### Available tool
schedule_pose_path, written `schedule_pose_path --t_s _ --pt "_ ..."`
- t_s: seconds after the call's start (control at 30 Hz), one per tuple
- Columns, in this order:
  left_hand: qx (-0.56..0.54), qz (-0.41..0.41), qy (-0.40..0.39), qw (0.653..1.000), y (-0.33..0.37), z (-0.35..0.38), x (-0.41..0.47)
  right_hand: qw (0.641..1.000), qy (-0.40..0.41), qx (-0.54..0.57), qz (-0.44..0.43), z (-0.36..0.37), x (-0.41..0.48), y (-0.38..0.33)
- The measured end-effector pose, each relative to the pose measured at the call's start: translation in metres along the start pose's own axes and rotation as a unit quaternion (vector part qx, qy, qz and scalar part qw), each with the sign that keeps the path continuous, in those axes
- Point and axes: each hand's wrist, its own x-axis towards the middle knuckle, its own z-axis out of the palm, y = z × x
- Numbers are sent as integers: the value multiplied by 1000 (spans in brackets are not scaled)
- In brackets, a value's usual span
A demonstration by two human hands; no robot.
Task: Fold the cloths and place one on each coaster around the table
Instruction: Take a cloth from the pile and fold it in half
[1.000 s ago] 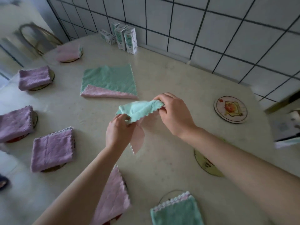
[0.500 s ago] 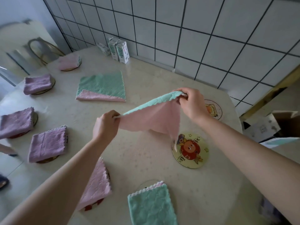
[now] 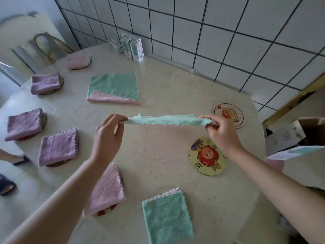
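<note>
I hold a mint-green cloth (image 3: 165, 120) stretched taut above the table's middle. My left hand (image 3: 107, 136) pinches its left end and my right hand (image 3: 222, 132) pinches its right end. Two bare cartoon coasters lie at the right: a yellow one (image 3: 207, 156) just under my right wrist and a white one (image 3: 230, 114) behind my right hand. A flat green-and-pink cloth (image 3: 114, 88) lies unfolded further back. Folded cloths sit on coasters along the left and near edges, among them a purple one (image 3: 58, 147), a pink one (image 3: 107, 189) and a green one (image 3: 167, 215).
Several small cartons (image 3: 133, 48) stand against the tiled wall at the back. A cardboard box (image 3: 295, 134) sits off the table's right edge. A chair back (image 3: 51, 46) shows at the far left. Feet in dark shoes (image 3: 7, 184) stand on the floor at left.
The cloth went from bunched between my hands to spread and hanging, and now it is pulled into a narrow horizontal band. My hands moved further apart.
</note>
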Motion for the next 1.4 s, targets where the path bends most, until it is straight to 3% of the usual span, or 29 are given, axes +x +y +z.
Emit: schedule_pose_path --t_s 0.17,0.27,0.4,0.5,0.8,0.93,1.13,1.4 --pt "26 -75 -139 987 -24 19 -103 987 -93 -101 79 27 -63 68" --pt "30 -123 -184 975 -27 24 -143 970 -163 -135 122 37 -94 93" --pt "49 -160 -220 961 -22 23 -168 961 -195 -141 137 37 -117 105" --pt "24 -201 -225 953 -30 26 -171 966 -180 -132 132 33 -118 106" --pt "-87 -400 -130 903 -45 58 -95 982 -75 -2 174 36 -54 94" --pt "-79 -424 -131 893 -63 75 -65 979 -38 21 201 53 -18 97" --pt "-111 -449 -132 877 -82 110 -31 973 -47 -27 226 72 28 109" --pt "-25 -428 -195 882 -103 129 -11 961 -80 -62 256 82 57 123"
